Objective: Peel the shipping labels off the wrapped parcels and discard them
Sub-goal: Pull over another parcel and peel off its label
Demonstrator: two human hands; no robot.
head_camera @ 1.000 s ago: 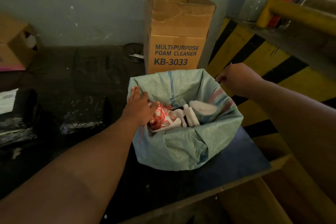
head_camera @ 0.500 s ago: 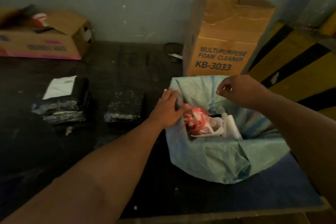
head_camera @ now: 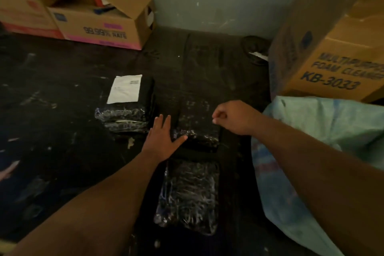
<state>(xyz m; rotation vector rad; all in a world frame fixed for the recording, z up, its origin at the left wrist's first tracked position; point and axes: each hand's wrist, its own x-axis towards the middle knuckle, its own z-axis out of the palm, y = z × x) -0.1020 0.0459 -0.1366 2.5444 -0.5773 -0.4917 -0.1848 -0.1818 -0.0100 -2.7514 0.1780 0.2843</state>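
Three black wrapped parcels (head_camera: 188,196) flat; far-left one bears white label (head_camera: 125,88).

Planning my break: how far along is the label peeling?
Done: two wrapped parcels, middle and near, show no label. In hand: left hand rests flat at the middle one; right hand is curled, holding nothing visible. Left: the white label on the far stack.
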